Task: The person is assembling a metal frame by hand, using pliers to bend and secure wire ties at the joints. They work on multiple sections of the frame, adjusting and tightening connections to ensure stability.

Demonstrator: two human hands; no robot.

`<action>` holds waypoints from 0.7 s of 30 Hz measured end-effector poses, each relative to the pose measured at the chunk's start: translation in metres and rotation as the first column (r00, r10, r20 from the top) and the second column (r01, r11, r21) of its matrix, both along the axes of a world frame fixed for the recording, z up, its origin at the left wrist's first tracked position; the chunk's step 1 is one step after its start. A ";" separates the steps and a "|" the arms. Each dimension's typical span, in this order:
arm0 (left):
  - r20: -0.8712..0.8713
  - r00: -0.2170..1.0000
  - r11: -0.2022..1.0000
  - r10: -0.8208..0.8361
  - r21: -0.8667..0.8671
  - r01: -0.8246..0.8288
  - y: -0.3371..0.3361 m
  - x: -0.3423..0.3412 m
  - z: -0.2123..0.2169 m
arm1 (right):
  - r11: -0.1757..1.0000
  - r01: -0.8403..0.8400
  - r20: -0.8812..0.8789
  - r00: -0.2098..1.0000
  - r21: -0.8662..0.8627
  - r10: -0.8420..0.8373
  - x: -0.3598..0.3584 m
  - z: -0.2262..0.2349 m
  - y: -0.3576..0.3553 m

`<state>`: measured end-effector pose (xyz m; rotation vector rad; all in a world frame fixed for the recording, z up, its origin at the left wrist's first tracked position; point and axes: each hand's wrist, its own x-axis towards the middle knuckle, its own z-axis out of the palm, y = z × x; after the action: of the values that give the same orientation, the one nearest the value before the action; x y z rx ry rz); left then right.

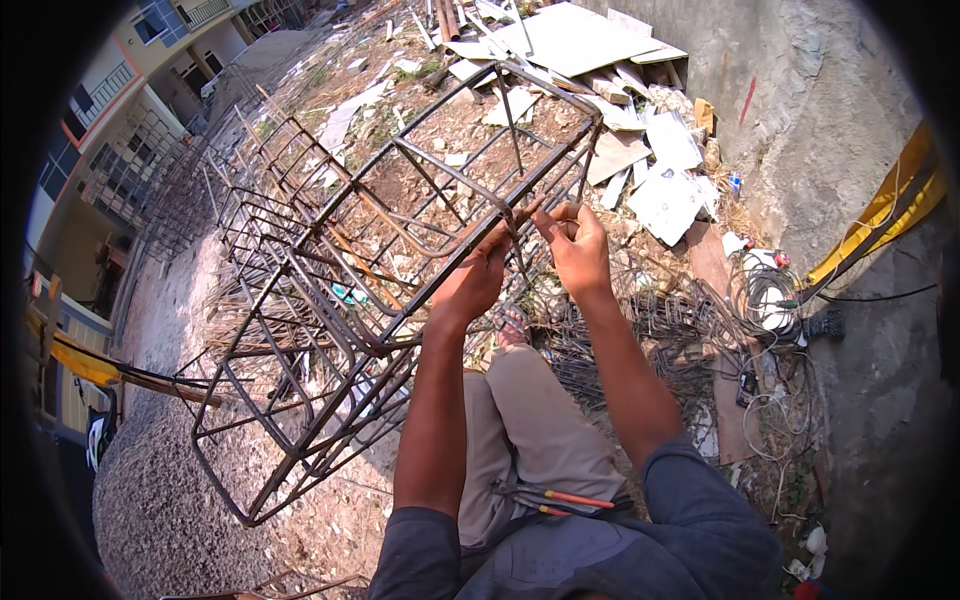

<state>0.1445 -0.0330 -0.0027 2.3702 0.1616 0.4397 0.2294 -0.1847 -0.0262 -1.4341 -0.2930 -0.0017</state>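
A steel rebar cage (378, 349) was positioned in front of the person, extending diagonally from the lower left toward the upper centre of the view, above rubble-strewn ground. The cage consisted of long straight bars joined by bent, roughly rectangular ties. The left hand (470, 285) was located at the cage's right-hand long bar, with its fingers extended together along the bar toward a tie; whether they were clamped on the steel could not be determined. The right hand (580, 250) was located just beside it, at the same joint, with its fingers curled and its thumb directed toward the left fingertips; any small item between its fingertips was too fine to identify. Both forearms were raised from the lower edge, bare below the sleeves of a dark shirt (560, 560). A hand tool (578, 498) with orange-red handles rested at the waist, across the top of the beige trousers (550, 410). One foot (511, 326) was visible beneath the hands, near a heap of loose rods (620, 345) on its right. Cables (765, 295) lay coiled farther right, close to a concrete wall (800, 100). White panels (580, 40) were piled on the ground beyond the cage. A gravel heap (165, 490) occupied the lower left, and buildings (150, 60) stood at the upper left.
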 end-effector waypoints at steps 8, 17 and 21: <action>-0.101 0.995 0.997 -0.007 -0.078 -0.001 0.016 0.003 -0.014 | 0.962 0.040 0.575 0.808 -0.270 0.128 -0.008 0.026 0.004; -0.413 0.902 0.978 0.128 -0.097 -0.184 -0.006 -0.005 0.014 | 0.981 0.151 0.353 0.917 0.119 -0.184 -0.036 -0.041 0.033; -0.430 0.897 0.990 0.102 -0.040 -0.132 -0.009 -0.007 0.026 | 0.971 0.210 0.331 0.913 0.114 -0.237 -0.040 -0.044 0.037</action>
<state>0.1378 -0.0425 0.0228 2.3650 0.5158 -0.0410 0.1898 -0.1481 -0.0698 -1.3805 -0.4081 -0.4509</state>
